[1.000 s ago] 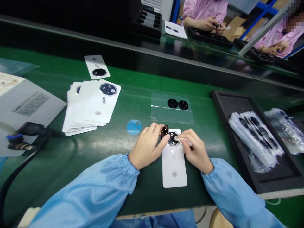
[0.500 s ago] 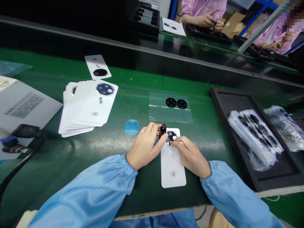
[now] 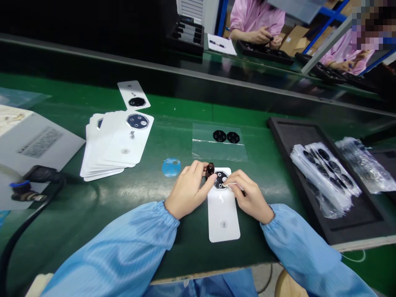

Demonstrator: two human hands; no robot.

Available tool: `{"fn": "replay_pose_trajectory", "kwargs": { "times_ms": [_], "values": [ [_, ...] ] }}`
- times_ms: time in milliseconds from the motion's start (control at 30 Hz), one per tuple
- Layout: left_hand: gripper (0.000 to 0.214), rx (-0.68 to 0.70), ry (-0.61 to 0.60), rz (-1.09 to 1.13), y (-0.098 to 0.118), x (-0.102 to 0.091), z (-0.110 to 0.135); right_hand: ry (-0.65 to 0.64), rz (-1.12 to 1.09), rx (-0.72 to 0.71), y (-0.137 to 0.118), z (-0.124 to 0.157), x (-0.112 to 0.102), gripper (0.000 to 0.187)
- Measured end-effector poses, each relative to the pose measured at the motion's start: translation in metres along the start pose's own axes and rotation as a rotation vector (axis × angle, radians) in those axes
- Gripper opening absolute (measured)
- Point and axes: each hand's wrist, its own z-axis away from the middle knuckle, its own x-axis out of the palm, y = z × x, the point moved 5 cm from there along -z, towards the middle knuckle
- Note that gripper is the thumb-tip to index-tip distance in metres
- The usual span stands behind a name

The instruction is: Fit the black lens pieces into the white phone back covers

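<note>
My left hand [image 3: 190,192] pinches a small dark round part [image 3: 210,169] between thumb and fingers, just above a white card [image 3: 223,214]. On the card's upper end lies a black octagonal lens plate [image 3: 220,180], and my left thumb is next to its edge. My right hand [image 3: 249,196] holds a thin white swab [image 3: 230,185], with its tip at the plate's right side. The swab's far end is hidden by my fingers.
Left of my hands lie a fanned stack of white cards [image 3: 116,144], a lone card [image 3: 134,95], and a blue round film [image 3: 171,167]. A clear bag [image 3: 219,142] holds two black plates. A black foam tray [image 3: 321,181] holds bagged parts on the right. Co-workers [image 3: 256,20] sit beyond a divider.
My right hand has drawn back to the right of the plate, after its fingers were over the plate half a second ago. The whole view has drifted slightly up and left.
</note>
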Motion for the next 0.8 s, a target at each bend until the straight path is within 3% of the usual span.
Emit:
{"fn": "replay_pose_trajectory", "kwargs": {
  "times_ms": [267, 433, 567, 667, 800],
  "values": [
    [0.031, -0.001, -0.003, 0.000, -0.001, 0.000, 0.000, -0.079, 0.337, -0.215, -0.013, 0.009, 0.013, 0.033],
    [0.032, -0.002, 0.000, -0.006, -0.002, 0.001, 0.000, -0.090, 0.121, -0.099, -0.006, 0.001, 0.008, 0.025],
    [0.031, 0.012, -0.002, 0.000, 0.000, 0.000, 0.000, 0.048, -0.070, 0.032, 0.001, -0.010, -0.002, 0.019],
    [0.030, 0.009, 0.001, 0.000, 0.000, -0.001, 0.000, 0.100, 0.005, 0.000, -0.004, -0.014, 0.002, 0.020],
    [0.028, 0.006, 0.007, 0.010, -0.001, -0.001, 0.000, -0.018, 0.265, -0.049, -0.011, -0.012, 0.018, 0.025]
  ]
}}
